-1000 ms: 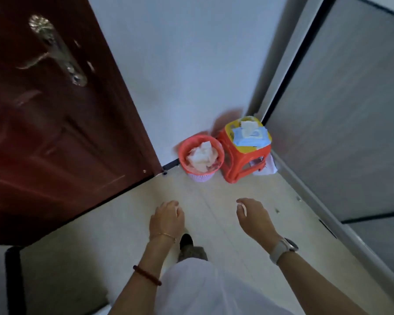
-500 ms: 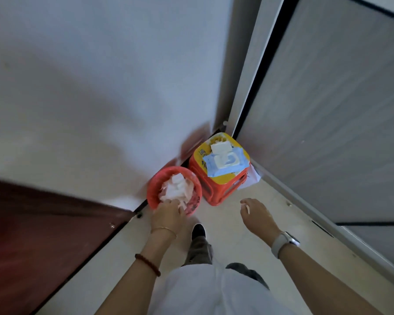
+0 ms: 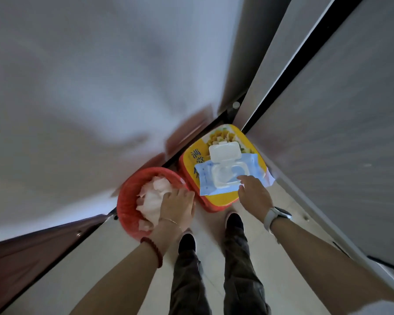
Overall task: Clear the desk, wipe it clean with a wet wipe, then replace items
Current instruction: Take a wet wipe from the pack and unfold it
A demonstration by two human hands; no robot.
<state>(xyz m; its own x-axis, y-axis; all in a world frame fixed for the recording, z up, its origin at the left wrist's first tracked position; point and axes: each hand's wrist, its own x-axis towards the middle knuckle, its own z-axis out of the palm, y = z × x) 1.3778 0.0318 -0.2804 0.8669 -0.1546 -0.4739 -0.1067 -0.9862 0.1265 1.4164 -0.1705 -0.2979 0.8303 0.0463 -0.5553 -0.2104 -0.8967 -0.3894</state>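
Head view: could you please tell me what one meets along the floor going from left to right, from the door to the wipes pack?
Door → red bin → left hand → wipes pack → right hand.

The waste basket on the left is orange-red, filled with white crumpled wipes. To its right, the stool has an orange-red frame and a yellow top printed with a flower picture and dark blue characters. The wet wipe pack on it is pale blue with a white flip lid. The near left wrist wears a dark red bead bracelet and a thin gold bangle; the right wrist wears a watch with a white strap. The trousers are dark olive, the shoes black.
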